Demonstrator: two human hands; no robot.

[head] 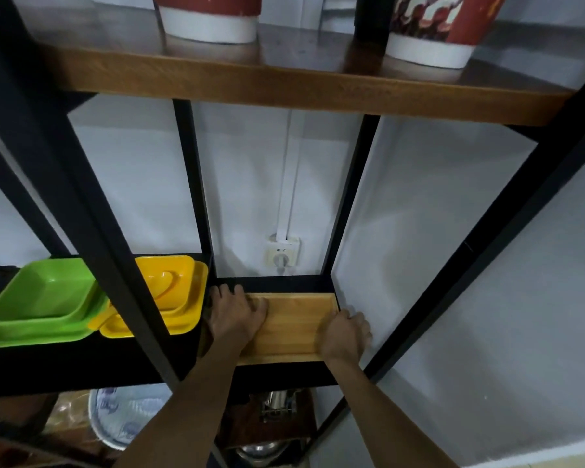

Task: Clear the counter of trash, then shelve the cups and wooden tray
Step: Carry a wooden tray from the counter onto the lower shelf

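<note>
The wooden tray (294,324) lies flat on the black lower shelf (281,373) of a metal rack, in its right-hand bay. My left hand (235,315) rests on the tray's left end, fingers spread over its rim. My right hand (345,334) grips the tray's right end at the near corner, close to the white wall. Two red-and-white cups (210,18) (439,28) stand on the wooden upper shelf (284,82); only their bases show.
Stacked yellow dishes (176,295) and green dishes (44,302) sit on the same shelf to the left. Black rack posts (92,231) cross the view. A wall socket (282,253) is behind the shelf. Metal pots (267,450) and a patterned plate (125,413) are below.
</note>
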